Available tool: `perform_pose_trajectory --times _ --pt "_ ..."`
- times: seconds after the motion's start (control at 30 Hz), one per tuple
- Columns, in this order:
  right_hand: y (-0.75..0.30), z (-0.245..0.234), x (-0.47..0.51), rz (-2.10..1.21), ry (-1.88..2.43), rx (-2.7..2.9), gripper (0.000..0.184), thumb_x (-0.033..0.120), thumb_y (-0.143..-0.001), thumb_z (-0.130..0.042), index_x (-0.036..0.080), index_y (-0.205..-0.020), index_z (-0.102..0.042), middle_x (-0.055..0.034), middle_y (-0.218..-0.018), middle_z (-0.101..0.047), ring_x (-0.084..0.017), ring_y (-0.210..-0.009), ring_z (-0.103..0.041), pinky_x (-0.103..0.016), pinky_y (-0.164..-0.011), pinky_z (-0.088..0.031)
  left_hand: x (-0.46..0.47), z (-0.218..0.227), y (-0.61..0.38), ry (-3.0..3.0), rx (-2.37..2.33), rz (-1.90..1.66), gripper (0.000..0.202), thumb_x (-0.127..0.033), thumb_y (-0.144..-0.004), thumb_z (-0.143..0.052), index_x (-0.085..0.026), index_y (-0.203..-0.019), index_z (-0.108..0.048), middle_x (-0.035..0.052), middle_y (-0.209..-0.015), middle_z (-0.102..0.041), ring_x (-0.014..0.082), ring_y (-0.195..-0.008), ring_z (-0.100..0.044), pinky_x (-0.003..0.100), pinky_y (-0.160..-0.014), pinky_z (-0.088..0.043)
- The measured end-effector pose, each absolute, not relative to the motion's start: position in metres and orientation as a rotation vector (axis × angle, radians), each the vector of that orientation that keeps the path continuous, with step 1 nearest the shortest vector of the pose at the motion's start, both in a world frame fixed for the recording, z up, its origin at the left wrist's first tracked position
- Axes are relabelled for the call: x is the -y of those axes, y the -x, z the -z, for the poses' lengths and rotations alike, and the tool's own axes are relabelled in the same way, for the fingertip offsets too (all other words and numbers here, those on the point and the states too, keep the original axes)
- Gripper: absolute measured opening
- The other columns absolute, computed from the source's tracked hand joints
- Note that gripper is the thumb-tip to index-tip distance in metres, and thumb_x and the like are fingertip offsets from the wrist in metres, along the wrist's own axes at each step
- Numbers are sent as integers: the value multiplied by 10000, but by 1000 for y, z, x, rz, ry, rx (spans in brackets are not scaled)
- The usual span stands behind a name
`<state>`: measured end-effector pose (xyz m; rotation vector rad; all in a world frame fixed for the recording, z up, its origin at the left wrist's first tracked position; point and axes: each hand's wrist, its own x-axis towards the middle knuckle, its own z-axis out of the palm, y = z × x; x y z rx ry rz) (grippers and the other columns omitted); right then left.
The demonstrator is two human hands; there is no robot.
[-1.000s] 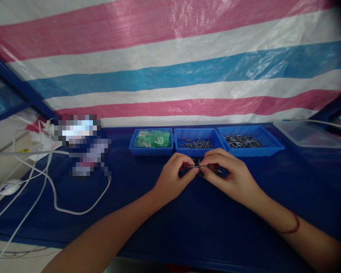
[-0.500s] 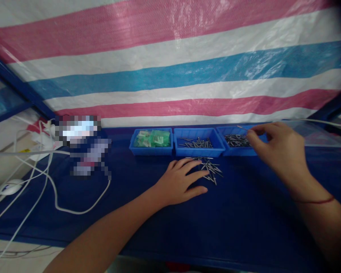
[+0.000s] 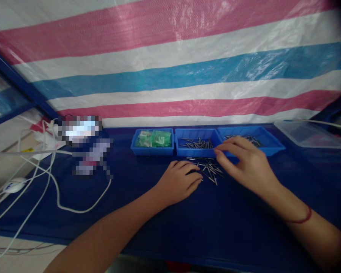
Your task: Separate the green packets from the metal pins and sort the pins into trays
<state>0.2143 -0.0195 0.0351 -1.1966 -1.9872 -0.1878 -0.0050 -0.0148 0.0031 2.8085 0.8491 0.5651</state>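
My left hand [image 3: 177, 184] rests on the blue tabletop at the left side of a loose pile of thin metal pins [image 3: 211, 172]. Its fingers are curled, thumb and forefinger close together; a tiny bright tip shows there, too small to name. Above the pile's right side, my right hand [image 3: 248, 165] holds thumb and forefinger together in front of the middle blue bin [image 3: 197, 152]. Whatever they may hold cannot be made out. More metal pins [image 3: 200, 143] lie in the middle bin. The right blue bin [image 3: 272, 146] also contains pins, partly covered by my right hand.
The left blue bin [image 3: 152, 152] holds small green-and-white packets [image 3: 159, 138]. A clear plastic lid [image 3: 312, 134] lies at the far right. White cables [image 3: 74, 211] and blurred-out items [image 3: 81, 129] occupy the left. A striped sheet [image 3: 170, 81] hangs behind the bins.
My right hand has moved left and down from the right bin to the pile; the thin pin it pinched no longer shows. My left fingers have drawn together from a spread pose.
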Motion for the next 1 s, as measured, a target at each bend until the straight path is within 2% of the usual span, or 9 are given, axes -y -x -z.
perform_pose_trajectory --times 0.2,0.4,0.53,0.73,0.87,1.0 --pt "-192 -24 28 -5 1007 2210 113 173 -870 -541 179 -847 -652 -79 -887 -647 -196 -834 -613 -342 -765 -490 16 -2 4 -2817 -922 -586 181 -297 -947 -485 -213 -943 -646 11 -1108 -645 202 -1096 -515 351 -883 -356" --pt "-195 -24 27 -180 1038 2223 100 151 -849 -550 189 -880 -637 -59 -889 -651 -188 -849 -608 -333 -777 -487 14 -5 4 -2690 -1102 -688 182 -296 -959 -466 -212 -982 -626 20 -1041 -652 189 -988 -547 342 -813 -362" --pt "-192 -23 27 -319 1033 2229 79 195 -856 -571 197 -917 -621 -48 -890 -648 -176 -851 -603 -314 -765 -482 12 -7 5 -2515 -1078 -823 178 -273 -965 -453 -203 -975 -616 17 -1003 -664 169 -946 -577 317 -806 -382" --pt "-188 -23 29 -472 1037 2140 108 211 -902 -510 210 -896 -618 -34 -835 -637 -151 -753 -591 -280 -668 -465 11 -6 5 -2268 -971 -975 123 -264 -925 -528 -187 -962 -615 41 -966 -672 163 -889 -612 285 -794 -443" --pt "-188 -22 29 -513 1045 2111 94 211 -896 -528 208 -941 -610 -38 -869 -634 -146 -754 -576 -274 -659 -459 11 -5 5 -2161 -949 -981 121 -283 -902 -565 -184 -943 -619 35 -938 -674 150 -833 -615 260 -754 -460" --pt "-188 -22 30 -525 1033 2120 82 202 -897 -527 206 -901 -609 -36 -865 -628 -139 -759 -572 -271 -672 -454 11 -6 4 -2059 -982 -987 149 -323 -877 -597 -183 -925 -618 18 -900 -678 136 -791 -612 246 -736 -464"
